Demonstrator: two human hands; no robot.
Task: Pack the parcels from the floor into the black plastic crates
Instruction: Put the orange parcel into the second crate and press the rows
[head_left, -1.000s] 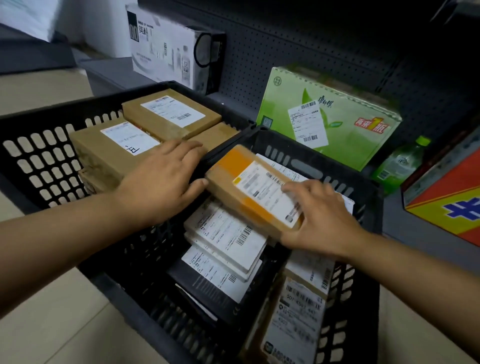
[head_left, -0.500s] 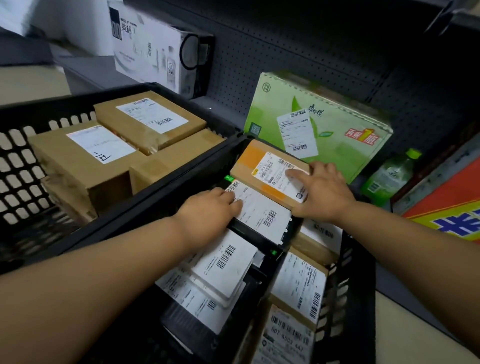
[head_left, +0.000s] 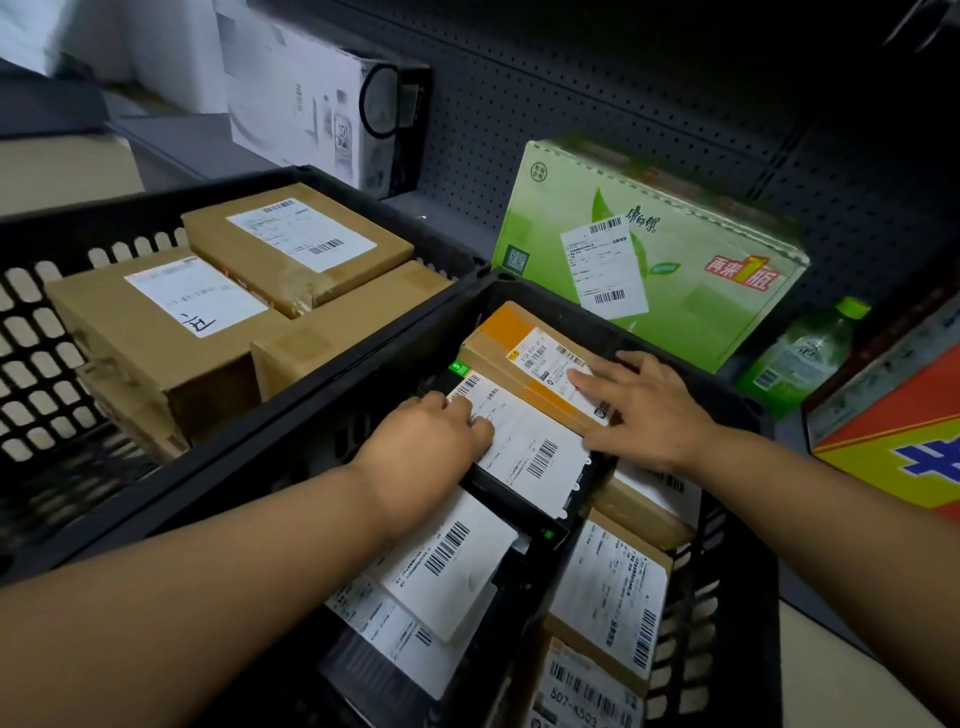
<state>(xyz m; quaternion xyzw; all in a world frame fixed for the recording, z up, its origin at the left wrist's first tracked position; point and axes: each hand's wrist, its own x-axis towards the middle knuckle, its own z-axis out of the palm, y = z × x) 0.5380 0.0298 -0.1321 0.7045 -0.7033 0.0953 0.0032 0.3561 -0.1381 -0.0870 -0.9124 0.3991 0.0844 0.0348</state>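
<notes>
Orange-taped brown parcel (head_left: 524, 358) at the far end of the right black crate (head_left: 737, 597), lying flat, its label up. Right hand (head_left: 649, 410) on top of it, fingers straight and spread, flat on the label; no pinch. Just nearer, a black parcel with a white label (head_left: 530, 447), its far edge tucked against the orange-taped one. Left hand (head_left: 431, 441) resting on that label, fingers curled under; whether anything is pinched cannot be told. More labelled parcels (head_left: 447, 566) stacked toward the near end, brown boxes (head_left: 613, 587) along the right wall. Left black crate (head_left: 31, 322) touching the right one, filled with three brown cartons (head_left: 156, 332), two with white labels. Beyond the crates, against a dark pegboard shelf (head_left: 623, 104): a green carton (head_left: 675, 249), a green bottle (head_left: 800, 358), a red and yellow box (head_left: 904, 436), a white carton (head_left: 306, 109).
</notes>
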